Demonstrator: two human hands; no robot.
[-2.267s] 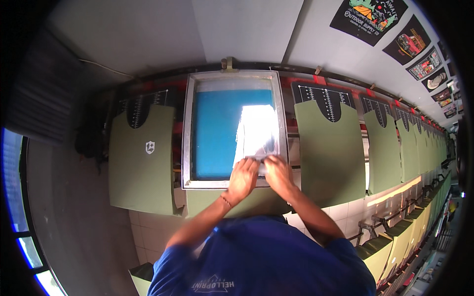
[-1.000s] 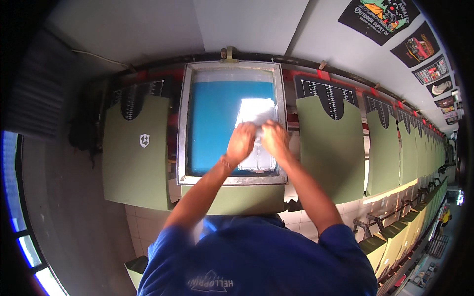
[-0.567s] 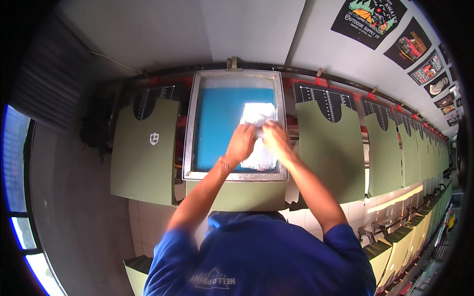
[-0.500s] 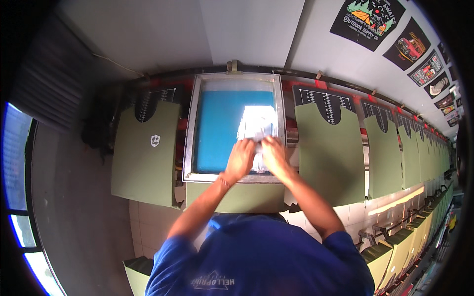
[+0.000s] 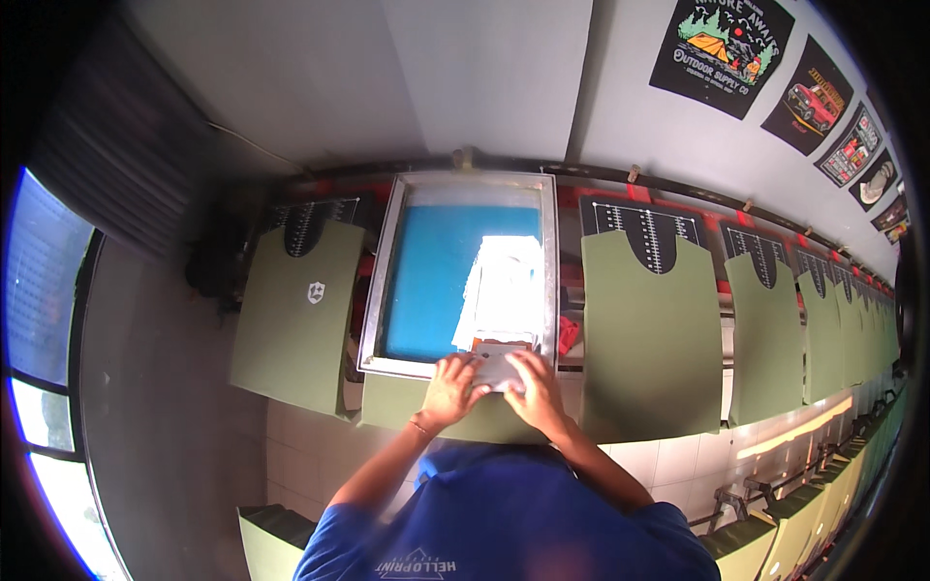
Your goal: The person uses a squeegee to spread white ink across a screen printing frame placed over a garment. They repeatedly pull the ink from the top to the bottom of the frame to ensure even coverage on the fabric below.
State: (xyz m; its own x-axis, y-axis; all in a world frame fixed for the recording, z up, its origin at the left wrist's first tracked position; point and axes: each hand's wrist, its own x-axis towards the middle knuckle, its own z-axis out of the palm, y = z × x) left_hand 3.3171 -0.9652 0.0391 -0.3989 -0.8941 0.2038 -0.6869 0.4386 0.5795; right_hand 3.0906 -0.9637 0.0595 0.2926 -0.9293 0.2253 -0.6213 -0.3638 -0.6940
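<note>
A screen-printing frame (image 5: pixel 547 290) with a metal rim lies flat in front of me, its mesh (image 5: pixel 426 281) mostly blue. White ink (image 5: pixel 511 281) covers the right part of the mesh and gleams brightly. At the frame's near end, both hands hold a pale squeegee (image 5: pixel 498 370) crosswise. My left hand (image 5: pixel 451 391) grips its left end, and my right hand (image 5: pixel 536 394) has its right end, thumbs toward me. An olive shirt (image 5: pixel 489 418) shows beneath the frame's near edge.
To the left, an olive shirt (image 5: pixel 291 320) with a small white emblem lies on a printing board. More olive shirts (image 5: pixel 649 329) on boards run off to the right along a black rail (image 5: pixel 601 176). Printed black sheets (image 5: pixel 722 53) hang on the wall.
Both hands have drawn the squeegee toward me, from the middle of the mesh to the frame's near end. The view has shifted slightly too.
</note>
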